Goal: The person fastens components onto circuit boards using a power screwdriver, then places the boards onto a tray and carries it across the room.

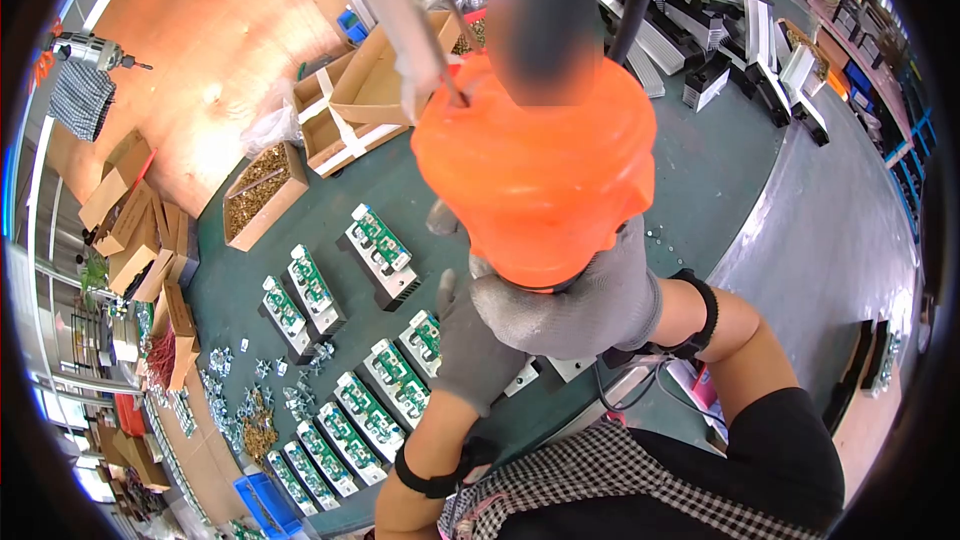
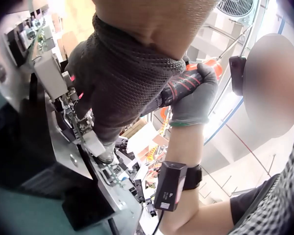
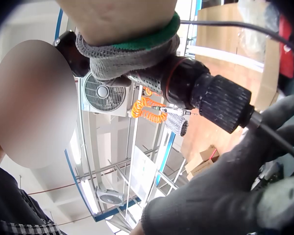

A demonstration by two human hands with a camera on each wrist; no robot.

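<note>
An orange-and-black power screwdriver (image 1: 535, 180) is gripped in my right hand (image 1: 570, 305), its black chuck (image 3: 223, 103) and metal bit (image 3: 279, 139) showing in the right wrist view. The left wrist view shows the right hand (image 2: 193, 100) curled round the dark handle. My gloved left hand (image 1: 470, 345) lies beside and partly under the right. In the right wrist view, the left hand (image 3: 220, 191) has fairly straight fingers (image 3: 281, 112) near the bit. The left hand (image 2: 122, 78) rests at a metal-and-circuit assembly (image 2: 71, 115); its fingertips are partly hidden there. The bit's tip is hidden.
Green circuit boards on heat sinks (image 1: 365, 415) stand in a row left of my hands, with more behind (image 1: 380, 245). A carton of brass-coloured parts (image 1: 262, 190) and loose metal pieces (image 1: 220, 390) lie farther left. Black-and-silver housings (image 1: 710, 30) are piled at back right.
</note>
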